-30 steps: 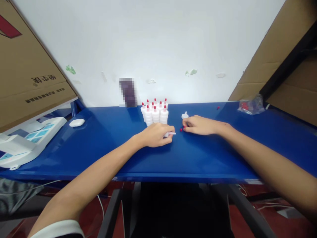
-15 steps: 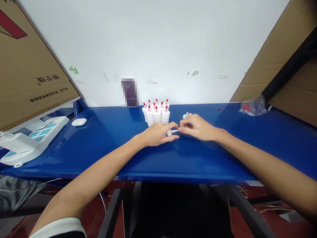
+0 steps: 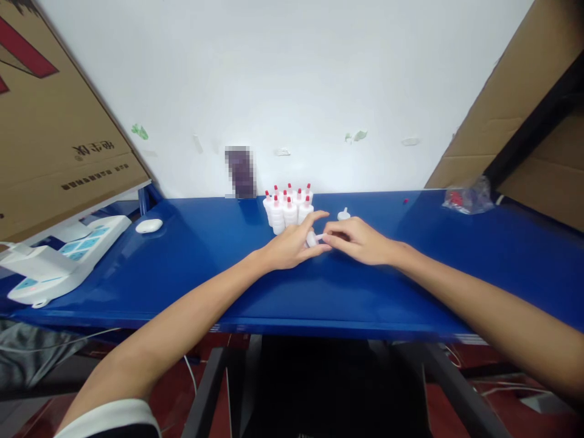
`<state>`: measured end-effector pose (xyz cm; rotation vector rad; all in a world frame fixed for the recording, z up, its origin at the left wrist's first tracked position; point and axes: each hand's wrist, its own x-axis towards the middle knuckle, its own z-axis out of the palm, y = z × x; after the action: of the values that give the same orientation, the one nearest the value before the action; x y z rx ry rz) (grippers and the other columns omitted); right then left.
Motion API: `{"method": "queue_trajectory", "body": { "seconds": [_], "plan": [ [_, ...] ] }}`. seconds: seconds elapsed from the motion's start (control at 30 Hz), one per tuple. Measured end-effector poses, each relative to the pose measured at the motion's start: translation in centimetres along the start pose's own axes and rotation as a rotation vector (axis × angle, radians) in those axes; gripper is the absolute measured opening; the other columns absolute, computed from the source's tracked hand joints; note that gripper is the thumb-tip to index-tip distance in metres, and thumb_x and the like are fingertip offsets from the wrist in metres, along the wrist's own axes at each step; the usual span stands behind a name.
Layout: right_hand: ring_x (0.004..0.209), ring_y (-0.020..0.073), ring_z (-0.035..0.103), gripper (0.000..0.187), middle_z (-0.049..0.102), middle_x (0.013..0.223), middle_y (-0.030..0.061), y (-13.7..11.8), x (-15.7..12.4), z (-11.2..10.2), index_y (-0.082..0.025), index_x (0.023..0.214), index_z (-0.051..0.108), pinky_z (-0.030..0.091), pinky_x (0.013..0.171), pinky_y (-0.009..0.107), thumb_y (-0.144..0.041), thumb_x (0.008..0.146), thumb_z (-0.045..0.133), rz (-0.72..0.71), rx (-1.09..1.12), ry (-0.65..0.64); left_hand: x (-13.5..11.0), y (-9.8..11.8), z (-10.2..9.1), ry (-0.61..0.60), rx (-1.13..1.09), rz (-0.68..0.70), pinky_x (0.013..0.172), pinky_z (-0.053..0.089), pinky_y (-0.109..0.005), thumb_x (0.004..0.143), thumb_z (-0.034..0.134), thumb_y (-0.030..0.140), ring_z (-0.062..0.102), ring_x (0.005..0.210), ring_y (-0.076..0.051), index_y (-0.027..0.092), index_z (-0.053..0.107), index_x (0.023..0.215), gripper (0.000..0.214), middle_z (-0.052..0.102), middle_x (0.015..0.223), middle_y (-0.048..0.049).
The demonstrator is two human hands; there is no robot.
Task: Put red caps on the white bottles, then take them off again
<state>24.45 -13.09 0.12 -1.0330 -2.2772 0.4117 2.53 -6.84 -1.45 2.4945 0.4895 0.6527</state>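
My left hand (image 3: 292, 245) grips a small white squeeze bottle (image 3: 311, 238), tipped on its side with its nozzle (image 3: 321, 236) toward the right. The index finger of this hand is lifted off and stretched out. Meeting it from the right, my right hand (image 3: 356, 239) has thumb and forefinger pinched at the nozzle's tip; whether a small cap is between them is hidden. Behind my left hand several white bottles (image 3: 289, 214) with red tips stand upright in a tight group. A small white funnel-like piece (image 3: 344, 214) lies just beyond my right hand.
On the blue table (image 3: 191, 267) are a power strip (image 3: 82, 267) and a white case (image 3: 149, 226) at left. A plastic bag with red pieces (image 3: 468, 198) and one loose red piece (image 3: 406, 201) lie at right. Cardboard (image 3: 55, 121) and a white wall border the table.
My right hand has shifted slightly left and down, uncovering the funnel-like piece. My left index finger has lifted away from the bottle's nozzle. The view has moved a little.
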Motion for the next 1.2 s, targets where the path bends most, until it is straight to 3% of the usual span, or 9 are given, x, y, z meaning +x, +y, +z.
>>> {"method": "queue_trajectory", "body": {
  "seconds": [0.1,0.17,0.23,0.3,0.37,0.47,0.6,0.77,1.2],
  "plan": [
    [0.055,0.0122,0.042,0.035,0.048,0.060,-0.0038,0.7,0.0,-0.2,-0.021,0.072,0.053,0.032,0.058,0.028,-0.042,0.100,0.049,0.020,-0.034,0.147,0.1,-0.3,0.1,0.038,-0.049,-0.031,0.065,0.044,-0.027,0.097,0.061,0.056,0.052,0.058,-0.013,0.019,0.023,0.161,0.083,0.059,0.072,0.0049],
    [0.056,0.0132,0.042,0.033,0.047,0.059,-0.0031,1.8,0.0,-0.8,-0.021,0.069,0.052,0.031,0.058,0.029,-0.040,0.096,0.050,0.111,-0.066,0.327,0.2,-0.3,0.1,0.059,-0.070,-0.045,0.063,0.043,-0.027,0.100,0.055,0.054,0.052,0.057,-0.013,0.016,0.038,0.154,0.068,0.058,0.068,0.0049],
    [0.055,0.0140,0.041,0.030,0.045,0.056,-0.0025,3.1,-0.1,-1.5,-0.021,0.064,0.050,0.030,0.058,0.030,-0.037,0.090,0.052,0.252,-0.129,0.490,0.2,-0.2,0.1,0.040,-0.039,-0.027,0.065,0.042,-0.026,0.104,0.048,0.050,0.054,0.061,-0.012,0.016,0.065,0.124,0.043,0.060,0.067,0.0024],
    [0.056,0.0152,0.043,0.028,0.045,0.055,-0.0014,4.5,-0.1,-2.2,-0.022,0.061,0.048,0.030,0.059,0.031,-0.034,0.086,0.052,0.387,-0.216,0.544,0.3,0.0,0.1,-0.009,0.008,0.018,0.065,0.041,-0.026,0.104,0.045,0.044,0.054,0.062,-0.012,0.016,0.071,0.091,0.040,0.062,0.067,0.0005],
    [0.058,0.0168,0.046,0.026,0.049,0.056,0.0000,5.5,-0.2,-2.6,-0.022,0.060,0.048,0.031,0.061,0.032,-0.033,0.084,0.052,0.496,-0.297,0.510,0.3,0.1,0.1,-0.050,0.023,0.063,0.065,0.042,-0.025,0.103,0.047,0.039,0.056,0.063,-0.011,0.016,0.070,0.081,0.040,0.065,0.069,-0.0002],
    [0.062,0.0187,0.050,0.024,0.055,0.060,0.0017,6.4,-0.2,-2.7,-0.022,0.064,0.053,0.033,0.062,0.032,-0.033,0.085,0.051,0.577,-0.354,0.426,0.3,0.2,0.0,-0.064,0.016,0.114,0.067,0.045,-0.025,0.100,0.053,0.036,0.061,0.067,-0.012,0.015,0.072,0.084,0.032,0.071,0.075,-0.0018],
    [0.066,0.0196,0.054,0.023,0.063,0.067,0.0031,6.8,-0.1,-2.5,-0.022,0.072,0.058,0.034,0.063,0.032,-0.037,0.089,0.050,0.584,-0.372,0.369,0.2,0.2,-0.3,-0.090,0.022,0.190,0.071,0.049,-0.025,0.095,0.061,0.027,0.064,0.071,-0.012,0.015,0.074,0.088,0.019,0.073,0.081,-0.0029],
    [0.066,0.0201,0.054,0.026,0.063,0.066,0.0039,6.6,-0.1,-2.4,-0.021,0.077,0.062,0.035,0.063,0.032,-0.040,0.091,0.050,0.553,-0.374,0.392,0.2,0.3,-0.5,-0.143,-0.037,0.276,0.073,0.052,-0.024,0.094,0.061,0.022,0.065,0.072,-0.011,0.015,0.074,0.094,0.015,0.075,0.086,-0.0037],
    [0.066,0.0198,0.056,0.025,0.064,0.067,0.0032,6.1,-0.1,-2.6,-0.021,0.083,0.066,0.036,0.065,0.033,-0.039,0.091,0.051,0.539,-0.384,0.350,0.2,0.1,-0.2,0.081,0.015,0.415,0.065,0.051,-0.022,0.087,0.061,0.013,0.062,0.062,-0.010,0.016,0.073,0.083,0.013,0.071,0.071,-0.0010]
  ]
}}
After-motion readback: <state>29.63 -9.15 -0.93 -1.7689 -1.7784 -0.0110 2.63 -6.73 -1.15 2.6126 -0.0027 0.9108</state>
